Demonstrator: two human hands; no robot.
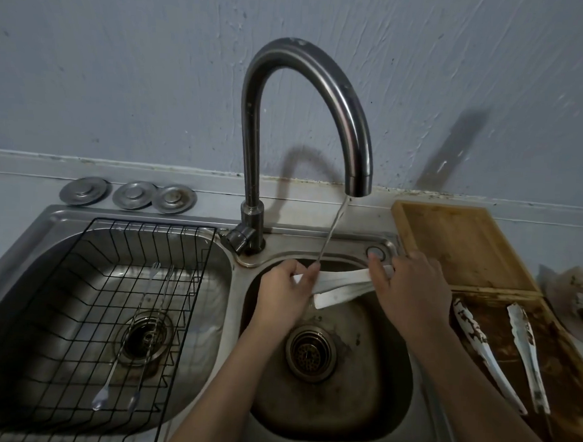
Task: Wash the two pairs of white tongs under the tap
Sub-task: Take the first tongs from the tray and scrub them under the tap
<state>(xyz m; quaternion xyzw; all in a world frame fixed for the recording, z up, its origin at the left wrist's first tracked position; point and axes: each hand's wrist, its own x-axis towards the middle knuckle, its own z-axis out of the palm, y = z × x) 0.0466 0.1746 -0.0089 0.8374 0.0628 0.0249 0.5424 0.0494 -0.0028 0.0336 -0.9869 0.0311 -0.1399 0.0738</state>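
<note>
One pair of white tongs lies across the right sink basin, under a thin stream of water from the curved metal tap. My left hand grips its left tip ends, and my right hand holds its right, hinge end. A second pair of white tongs, smeared with brown dirt, lies spread open on a dark stained tray to the right of the sink.
The left basin holds a black wire rack with two long metal utensils in it. Three round metal sink plugs sit behind it. A wooden cutting board lies right of the tap. Crumpled paper is at the far right.
</note>
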